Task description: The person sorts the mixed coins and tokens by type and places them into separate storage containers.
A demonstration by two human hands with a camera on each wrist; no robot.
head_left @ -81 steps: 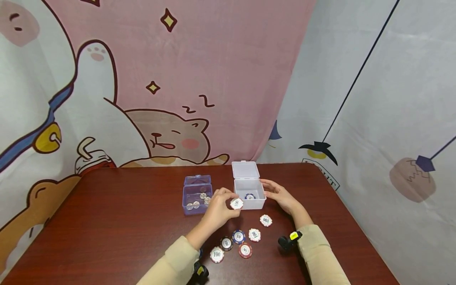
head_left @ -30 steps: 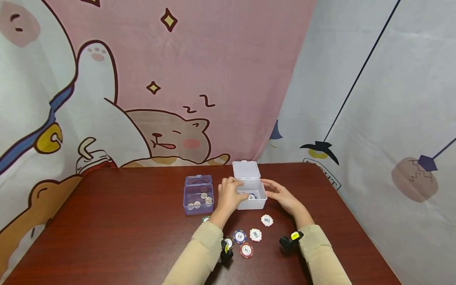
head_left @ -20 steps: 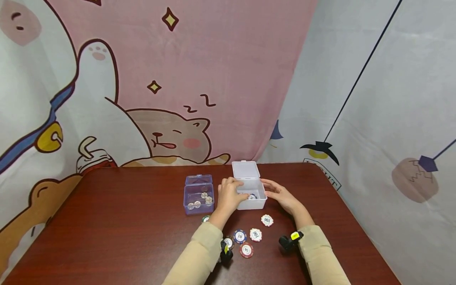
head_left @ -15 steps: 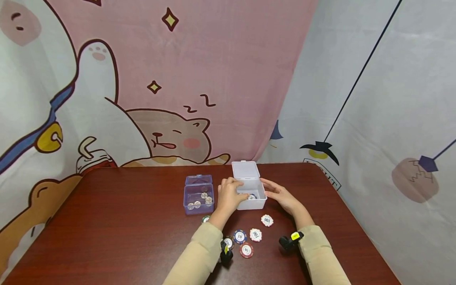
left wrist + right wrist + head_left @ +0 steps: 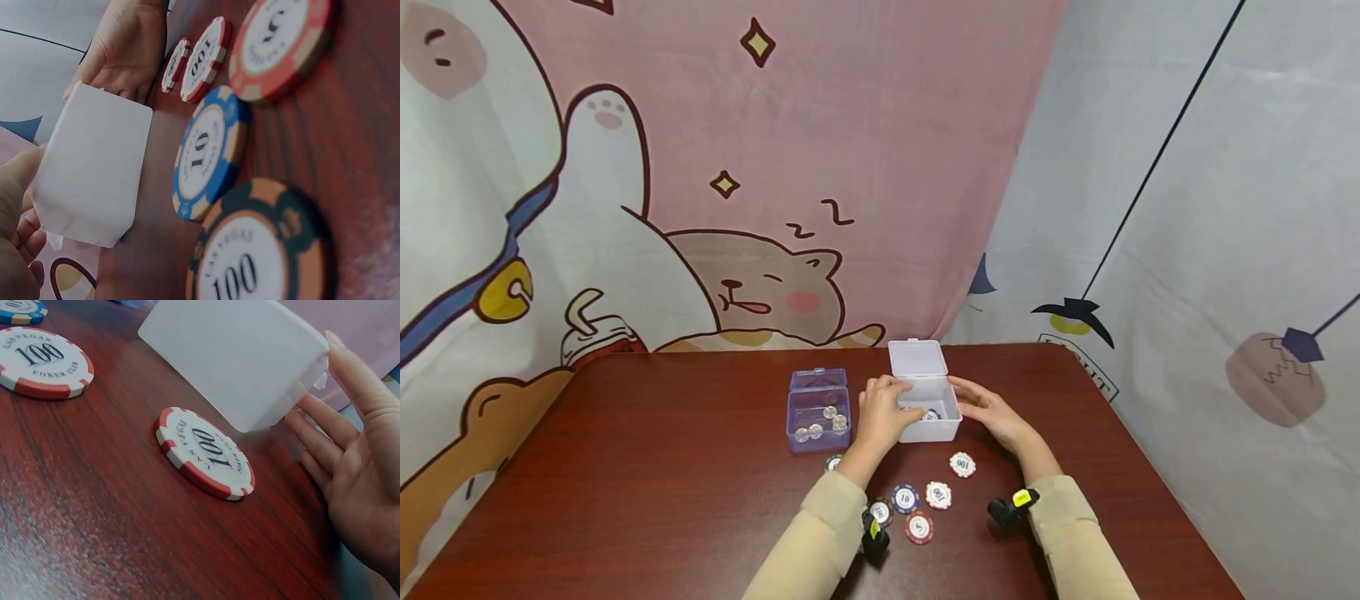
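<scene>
A small white plastic box (image 5: 928,430) with its lid (image 5: 917,358) tipped back stands between both hands. My left hand (image 5: 880,417) holds the left side, thumb at the front rim and fingers bent along the wall. On the opposite side my right hand (image 5: 996,417) touches the wall with fairly straight fingers, thumb at the upper corner in the right wrist view. Inside the box a blue-and-white poker chip (image 5: 931,415) shows in part; the left thumb hides some of the interior. Nearest the box lies a red-and-white 100 chip (image 5: 206,453).
Left of the white box is a lidded blue translucent box (image 5: 816,442) holding several silvery coins. More chips lie in front: a white 100 (image 5: 938,495), a blue 10 (image 5: 905,498), a red 5 (image 5: 919,527), a black 100 (image 5: 256,250) and a green one (image 5: 833,462).
Earlier my left hand held a white 100 chip before the white box; it then moved right and forward to the box's left side, the chip out of sight. Both hands have since stayed still.
</scene>
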